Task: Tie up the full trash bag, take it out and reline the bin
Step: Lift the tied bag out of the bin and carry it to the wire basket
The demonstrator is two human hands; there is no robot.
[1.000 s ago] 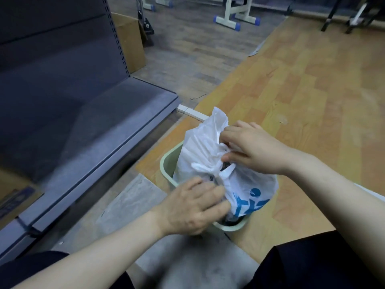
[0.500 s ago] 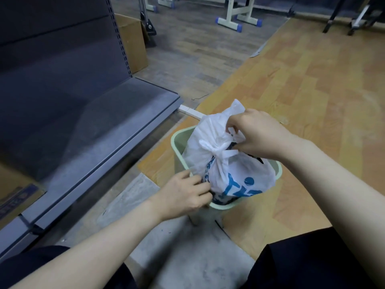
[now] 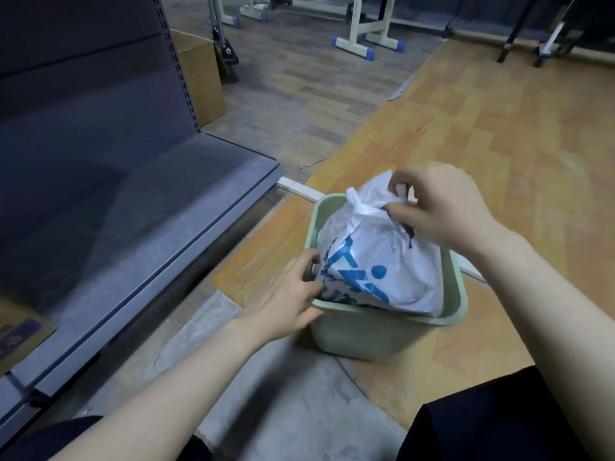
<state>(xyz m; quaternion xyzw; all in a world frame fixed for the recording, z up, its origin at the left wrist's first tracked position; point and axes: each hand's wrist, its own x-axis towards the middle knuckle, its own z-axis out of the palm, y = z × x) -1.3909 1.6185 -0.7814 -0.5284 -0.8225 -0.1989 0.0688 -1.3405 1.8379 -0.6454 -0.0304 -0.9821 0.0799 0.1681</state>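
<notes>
A white trash bag [image 3: 392,261] with blue print sits in a pale green bin [image 3: 376,331] on the floor, its top knotted. My right hand [image 3: 442,207] pinches the bag's knotted top and holds it up above the rim. My left hand [image 3: 293,294] grips the bin's near left rim, fingers curled over the edge beside the bag. The bag's lower part is hidden inside the bin.
A grey metal shelf base [image 3: 139,234] runs along the left. A cardboard box [image 3: 199,81] stands behind it. White stands with blue feet [image 3: 362,44] are at the back. My dark-clad knees [image 3: 499,420] frame the near floor. A white strip [image 3: 296,188] lies behind the bin.
My left hand moved from the bag to the bin's rim. My right hand has raised the knotted top, and more of the bin shows around the bag.
</notes>
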